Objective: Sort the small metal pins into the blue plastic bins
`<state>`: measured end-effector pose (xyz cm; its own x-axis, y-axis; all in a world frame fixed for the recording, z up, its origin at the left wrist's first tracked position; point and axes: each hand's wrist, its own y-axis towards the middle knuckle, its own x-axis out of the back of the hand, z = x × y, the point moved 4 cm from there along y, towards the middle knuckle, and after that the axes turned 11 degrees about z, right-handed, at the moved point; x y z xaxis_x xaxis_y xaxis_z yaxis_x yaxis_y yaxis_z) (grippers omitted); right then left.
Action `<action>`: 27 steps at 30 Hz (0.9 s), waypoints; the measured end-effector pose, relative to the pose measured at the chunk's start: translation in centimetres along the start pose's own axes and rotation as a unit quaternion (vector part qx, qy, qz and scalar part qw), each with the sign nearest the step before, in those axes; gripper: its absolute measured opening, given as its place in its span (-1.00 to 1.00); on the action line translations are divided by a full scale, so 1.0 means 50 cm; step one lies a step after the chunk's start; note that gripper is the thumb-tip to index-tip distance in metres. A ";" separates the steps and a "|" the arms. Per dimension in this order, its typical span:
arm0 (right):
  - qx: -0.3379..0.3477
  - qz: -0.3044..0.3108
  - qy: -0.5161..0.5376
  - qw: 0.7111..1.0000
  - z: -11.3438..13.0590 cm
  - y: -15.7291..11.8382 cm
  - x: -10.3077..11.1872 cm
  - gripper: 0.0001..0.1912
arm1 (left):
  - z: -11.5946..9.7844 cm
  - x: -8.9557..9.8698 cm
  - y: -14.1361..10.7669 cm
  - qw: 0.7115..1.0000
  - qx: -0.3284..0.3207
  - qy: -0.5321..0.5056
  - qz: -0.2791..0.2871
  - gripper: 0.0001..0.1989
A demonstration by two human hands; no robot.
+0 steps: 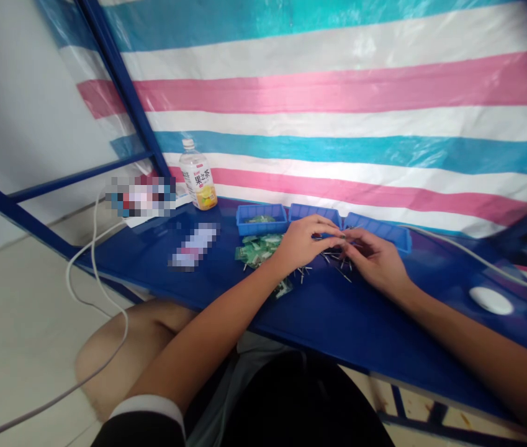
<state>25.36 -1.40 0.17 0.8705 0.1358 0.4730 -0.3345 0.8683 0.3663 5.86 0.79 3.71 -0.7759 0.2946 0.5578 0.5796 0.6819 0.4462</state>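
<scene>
My left hand (307, 241) reaches over the blue tabletop, its fingers closed near those of my right hand (375, 257). The fingertips of both hands meet at a small dark piece, too small to make out. Below and around them lie several thin metal pins (343, 273). Beside my left wrist is a pile of small green circuit boards (256, 249). Behind the hands stand three blue trays: the left tray (263, 228) holds some green pieces, while the middle tray (316, 212) and the right tray (377, 231) are partly hidden.
A drink bottle (199, 177) stands at the back left, near a blurred-out item (194, 247) on the blue table (337, 323). A white oval object (491, 300) lies at the right. White cables (95, 248) hang at the left, and a striped sheet (314, 93) covers the back.
</scene>
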 end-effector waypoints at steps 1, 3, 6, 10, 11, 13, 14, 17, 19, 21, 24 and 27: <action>-0.004 0.001 0.002 1.000 -0.001 0.000 0.001 -0.66 | 0.000 0.000 0.000 1.000 0.001 -0.004 0.001 -0.91; -0.015 0.000 0.006 1.000 -0.004 0.000 0.003 -0.64 | 0.000 -0.001 0.000 1.000 -0.001 -0.015 -0.002 -0.92; -0.026 0.004 0.016 1.000 -0.006 0.003 0.002 -0.60 | 0.004 -0.001 0.001 1.000 0.007 -0.026 -0.004 -0.90; -0.052 0.004 0.061 0.997 -0.015 0.012 -0.001 -0.63 | 0.021 -0.005 -0.002 0.999 0.039 -0.015 -0.006 -0.73; -0.063 -0.003 0.080 0.995 -0.020 0.014 0.000 -0.64 | 0.025 -0.007 -0.003 0.999 0.045 -0.001 -0.003 -0.71; -0.086 -0.022 0.121 0.989 -0.032 0.016 0.004 -0.65 | 0.032 -0.012 -0.005 0.998 0.050 0.045 0.009 -0.76; -0.097 -0.033 0.139 0.985 -0.037 0.016 0.006 -0.65 | 0.034 -0.014 -0.005 0.996 0.049 0.071 0.014 -0.78; -0.119 -0.064 0.170 0.976 -0.049 0.015 0.015 -0.63 | 0.037 -0.017 -0.007 0.991 0.044 0.128 0.018 -0.77; -0.123 -0.070 0.177 0.974 -0.050 0.017 0.017 -0.62 | 0.039 -0.015 -0.008 0.988 0.047 0.148 0.009 -0.75; -0.124 -0.064 0.184 0.973 -0.050 0.023 0.015 -0.61 | 0.040 -0.014 -0.009 0.985 0.054 0.163 -0.001 -0.73; -0.141 -0.048 0.187 0.971 -0.053 0.039 0.006 -0.58 | 0.040 -0.014 -0.010 0.983 0.060 0.175 -0.004 -0.72; -0.143 -0.027 0.131 0.981 -0.054 0.049 0.002 -0.51 | 0.041 -0.012 -0.010 0.981 0.067 0.180 -0.007 -0.72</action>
<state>25.61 2.03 -1.05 0.9596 0.1711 0.2234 -0.2030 0.9707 0.1286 5.54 1.63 1.72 -0.6308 0.0459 0.7746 0.5135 0.7731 0.3723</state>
